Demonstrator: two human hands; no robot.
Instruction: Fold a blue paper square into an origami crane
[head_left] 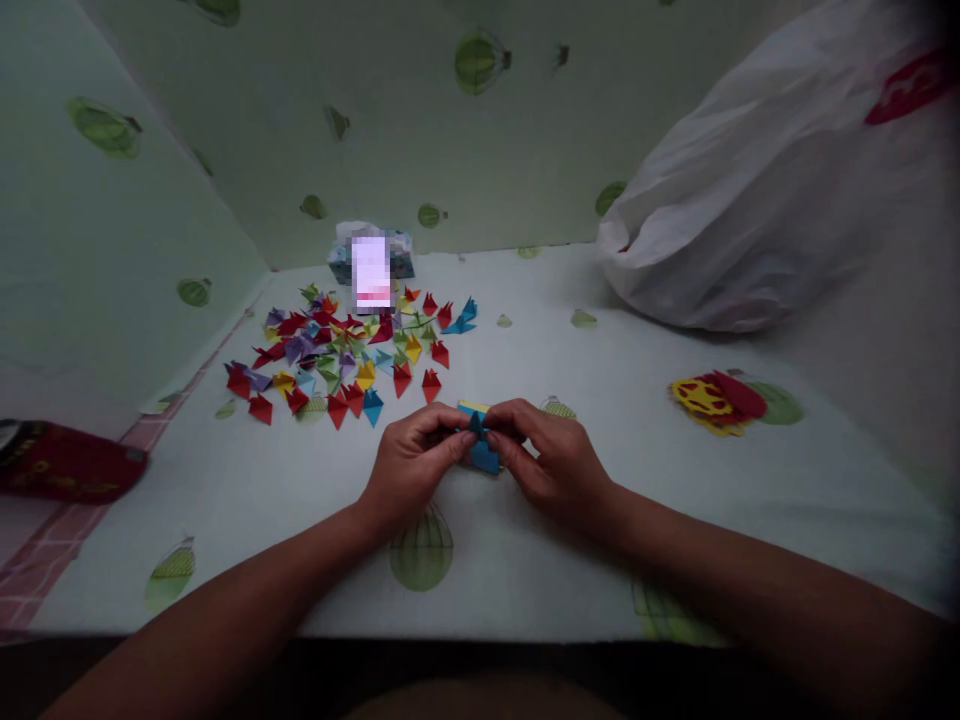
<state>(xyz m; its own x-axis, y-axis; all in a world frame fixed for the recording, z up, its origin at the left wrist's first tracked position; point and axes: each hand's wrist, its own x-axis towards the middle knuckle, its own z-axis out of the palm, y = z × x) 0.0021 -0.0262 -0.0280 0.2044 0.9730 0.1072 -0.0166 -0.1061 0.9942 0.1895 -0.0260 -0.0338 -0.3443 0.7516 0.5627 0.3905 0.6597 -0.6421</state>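
Observation:
Near the middle of the table, my left hand (pixel 420 450) and my right hand (pixel 551 455) meet around a small piece of folded blue paper (pixel 477 424). Thumb and fingers of each hand pinch one side of it, and it stands up between them. Right beneath lies flat blue paper (pixel 484 460), with a strip of yellow paper (pixel 472 406) showing at its far edge. Whether the folded piece is separate from the flat paper I cannot tell. Beyond my left hand spreads a pile of small folded paper cranes (pixel 337 400) in red, blue, yellow, green and purple.
A phone (pixel 371 268) with a lit, blurred screen leans on a tissue box (pixel 403 258) behind the pile. Yellow and red paper cutouts (pixel 709 400) lie at right. A large white plastic bag (pixel 720 220) stands back right, and a dark red can-like object (pixel 67 465) lies at left.

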